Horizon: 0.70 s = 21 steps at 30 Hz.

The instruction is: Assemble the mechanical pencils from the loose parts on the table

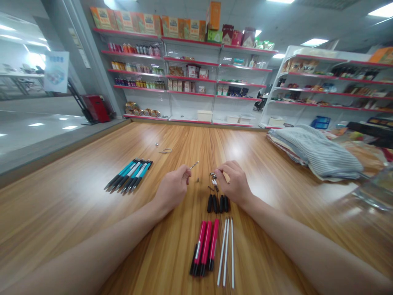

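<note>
Head view: left hand pinches a slim rod; right hand, hold unclear, is at metal pen parts, black grips at their six o'clock.

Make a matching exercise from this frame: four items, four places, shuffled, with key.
Items
1. Blue-and-black pens
2. Black grips
3. Thin white rods
4. Striped cloth

Places
A. Side by side, just right of the pink barrels
B. Folded on a stack, at the right side of the table
C. In a row, on the far side of the pink barrels
D. Laid together, left of the left hand

Pairs: 1-D, 2-C, 3-A, 4-B
</note>
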### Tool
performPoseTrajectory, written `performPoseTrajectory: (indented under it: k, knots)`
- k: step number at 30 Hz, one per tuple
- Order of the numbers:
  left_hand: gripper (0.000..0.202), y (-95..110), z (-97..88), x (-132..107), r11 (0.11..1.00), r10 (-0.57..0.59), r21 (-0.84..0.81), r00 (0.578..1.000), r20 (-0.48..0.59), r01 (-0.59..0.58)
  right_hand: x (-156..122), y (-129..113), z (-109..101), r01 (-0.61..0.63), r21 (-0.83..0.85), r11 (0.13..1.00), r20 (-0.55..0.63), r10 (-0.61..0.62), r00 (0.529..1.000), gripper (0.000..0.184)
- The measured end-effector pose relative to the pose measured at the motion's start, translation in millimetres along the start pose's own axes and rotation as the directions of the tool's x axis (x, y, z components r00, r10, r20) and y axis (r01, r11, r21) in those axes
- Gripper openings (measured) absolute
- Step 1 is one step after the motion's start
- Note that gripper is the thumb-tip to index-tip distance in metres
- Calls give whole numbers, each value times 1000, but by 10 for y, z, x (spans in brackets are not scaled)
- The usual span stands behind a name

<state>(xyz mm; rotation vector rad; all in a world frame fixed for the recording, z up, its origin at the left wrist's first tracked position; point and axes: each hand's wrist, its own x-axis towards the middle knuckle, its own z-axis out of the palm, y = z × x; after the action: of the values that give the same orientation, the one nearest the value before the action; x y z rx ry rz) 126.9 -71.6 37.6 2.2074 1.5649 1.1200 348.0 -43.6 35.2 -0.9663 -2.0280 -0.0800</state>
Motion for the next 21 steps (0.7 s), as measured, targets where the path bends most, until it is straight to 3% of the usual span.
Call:
performPoseTrajectory:
  k: [10,21]
  knots:
    - [29,15,56,16,991,-66,125,995,70,57,4,-60,63,-18,-6,1000,85,18,996,15]
    - [44,-99,152,124,968,-145,225,979,145,110,-13,57,126,-135,-15,991,39,135,990,15]
